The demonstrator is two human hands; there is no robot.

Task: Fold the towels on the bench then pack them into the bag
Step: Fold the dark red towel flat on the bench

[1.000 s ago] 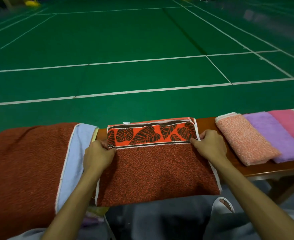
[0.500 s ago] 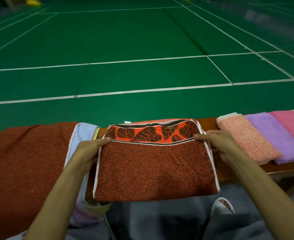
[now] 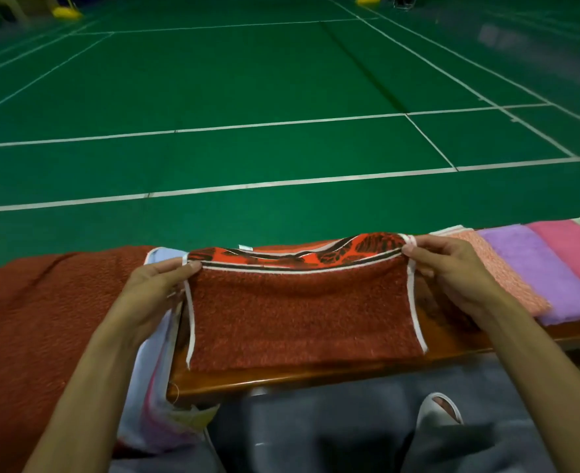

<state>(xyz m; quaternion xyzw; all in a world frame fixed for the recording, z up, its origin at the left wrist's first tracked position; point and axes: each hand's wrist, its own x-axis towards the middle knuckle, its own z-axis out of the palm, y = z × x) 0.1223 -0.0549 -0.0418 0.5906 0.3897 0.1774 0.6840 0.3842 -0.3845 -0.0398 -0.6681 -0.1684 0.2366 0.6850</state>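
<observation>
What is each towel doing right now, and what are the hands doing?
leaf-patterned towel: folded, far edge lifted, near part on the bench
left hand: pinches its far left corner
right hand: pinches its far right corner
peach towel, purple towel, pink towel: folded, side by side
big red towel: unfolded, spread out at left

Rust-red towel, orange black-leaf border; green floor.

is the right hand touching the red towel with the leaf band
Touching. The head view shows the right hand pinching the red towel at its far right corner.
</observation>
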